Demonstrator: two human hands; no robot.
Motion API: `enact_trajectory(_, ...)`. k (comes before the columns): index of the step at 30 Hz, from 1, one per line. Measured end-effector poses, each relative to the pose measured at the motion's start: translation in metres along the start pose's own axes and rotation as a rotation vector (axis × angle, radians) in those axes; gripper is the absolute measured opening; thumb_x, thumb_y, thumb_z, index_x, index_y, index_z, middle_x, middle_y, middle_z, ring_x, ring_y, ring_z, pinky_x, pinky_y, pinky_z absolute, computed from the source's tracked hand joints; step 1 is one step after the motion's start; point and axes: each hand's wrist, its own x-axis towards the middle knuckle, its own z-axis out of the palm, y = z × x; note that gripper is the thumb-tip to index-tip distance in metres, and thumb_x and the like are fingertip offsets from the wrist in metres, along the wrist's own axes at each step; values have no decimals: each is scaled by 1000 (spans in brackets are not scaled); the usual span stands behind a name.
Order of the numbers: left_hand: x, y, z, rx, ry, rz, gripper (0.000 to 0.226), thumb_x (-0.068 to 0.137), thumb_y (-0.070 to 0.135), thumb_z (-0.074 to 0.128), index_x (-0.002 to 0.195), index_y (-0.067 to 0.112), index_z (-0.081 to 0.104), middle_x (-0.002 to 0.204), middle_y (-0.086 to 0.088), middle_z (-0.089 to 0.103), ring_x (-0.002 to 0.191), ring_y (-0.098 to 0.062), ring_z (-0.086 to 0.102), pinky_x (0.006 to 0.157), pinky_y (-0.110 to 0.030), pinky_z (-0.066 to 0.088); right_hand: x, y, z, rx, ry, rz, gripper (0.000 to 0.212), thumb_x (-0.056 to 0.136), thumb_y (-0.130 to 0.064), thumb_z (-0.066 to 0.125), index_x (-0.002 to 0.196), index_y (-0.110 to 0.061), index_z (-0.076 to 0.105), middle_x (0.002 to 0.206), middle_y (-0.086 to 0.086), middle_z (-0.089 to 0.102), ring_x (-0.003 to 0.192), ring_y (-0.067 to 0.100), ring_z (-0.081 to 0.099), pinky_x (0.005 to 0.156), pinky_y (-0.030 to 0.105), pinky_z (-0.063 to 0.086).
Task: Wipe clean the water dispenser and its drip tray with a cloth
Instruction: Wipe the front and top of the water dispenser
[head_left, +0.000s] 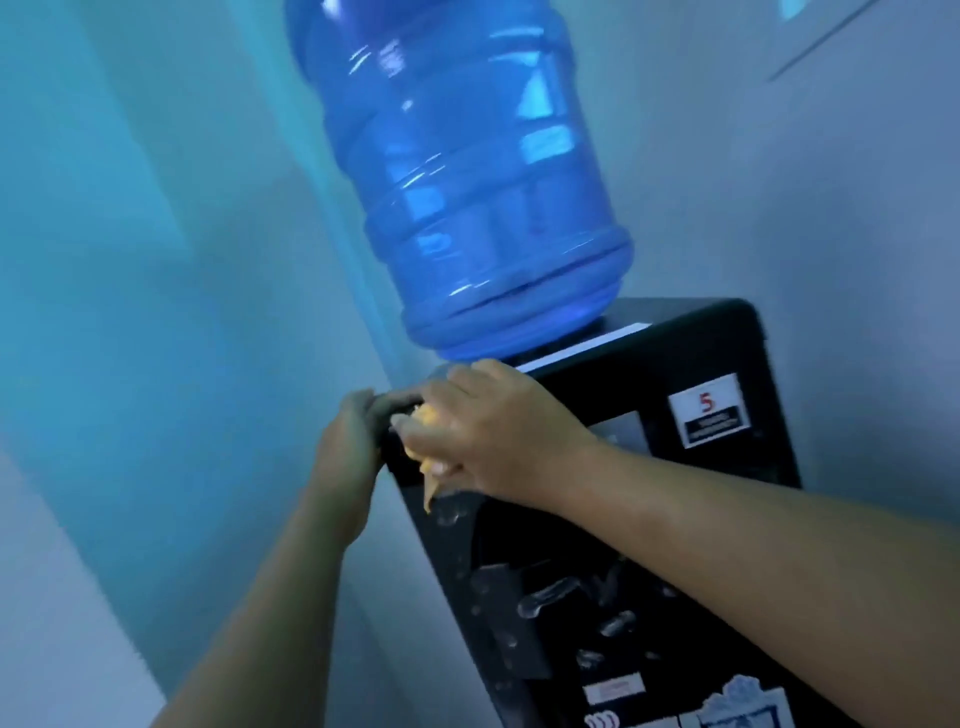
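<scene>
The right hand (498, 431) grips a yellow cloth (427, 415) against the top corner of the black water dispenser (649, 467) to wipe it, while the left hand (353, 441) closes on that same corner, probably to steady it.

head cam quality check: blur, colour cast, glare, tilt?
Head view: motion blur throughout, smearing the sticker text and taps; strong blue-cyan cast over the walls; streaky glare on the blue bottle; frame is tilted, the dispenser leans. Right hand presses the yellow cloth at the top front corner; left hand grips the side edge, both soft-edged.
</scene>
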Motion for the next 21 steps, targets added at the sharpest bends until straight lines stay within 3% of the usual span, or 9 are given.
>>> enact_trajectory(2, 1, 7, 6, 0, -7, -67, 52, 105, 27, 24, 96, 12, 73, 93, -4, 76, 76, -13, 67, 63, -19, 49, -24, 30, -12, -18, 12, 59, 36, 79, -40, 57, 109, -23, 66, 88, 8, 60, 76, 30, 55, 67, 40, 41)
enact_trajectory(5, 0, 14, 14, 221, 113, -45, 50, 105, 32, 29, 94, 18, 76, 97, -9, 73, 72, -16, 62, 57, -20, 45, -67, 80, -35, 26, 0, 147, 30, 79, -37, 59, 100, -18, 69, 83, 10, 60, 72, 32, 57, 64, 40, 47)
enact_trajectory(7, -3, 21, 19, 413, 182, 35, 48, 105, 30, 32, 92, 21, 77, 103, -10, 72, 82, -19, 61, 69, -26, 43, -96, 116, -54, 69, -43, 205, 30, 81, -39, 56, 93, -15, 70, 83, 13, 60, 72, 34, 57, 63, 41, 48)
enact_trajectory(11, 0, 39, 36, 765, 160, 98, 53, 106, 29, 25, 111, 8, 73, 124, -19, 65, 113, -37, 55, 100, -39, 41, -148, 175, -103, 72, -139, 557, 45, 82, -58, 33, 91, -22, 59, 91, 6, 54, 87, 34, 58, 67, 43, 49)
enact_trajectory(14, 0, 42, 52, 920, 132, 52, 57, 104, 43, 20, 123, 14, 66, 132, -16, 60, 119, -37, 53, 102, -42, 40, -155, 185, -134, 88, 48, 676, 41, 93, -49, 37, 103, -16, 59, 99, 10, 57, 93, 36, 57, 74, 44, 49)
enact_trajectory(18, 0, 39, 55, 1081, 157, 66, 48, 100, 38, 24, 117, 17, 63, 130, -18, 58, 108, -35, 52, 87, -39, 36, -98, 142, -129, 128, 198, 423, 35, 96, -31, 52, 124, -11, 60, 109, 19, 58, 99, 38, 57, 78, 45, 49)
enact_trajectory(21, 5, 33, 49, 1087, 162, 49, 44, 96, 33, 25, 111, 19, 64, 127, -16, 58, 101, -33, 48, 81, -38, 33, -57, 100, -88, 141, 99, 167, 44, 93, -36, 52, 130, -15, 57, 115, 15, 61, 101, 37, 59, 76, 46, 54)
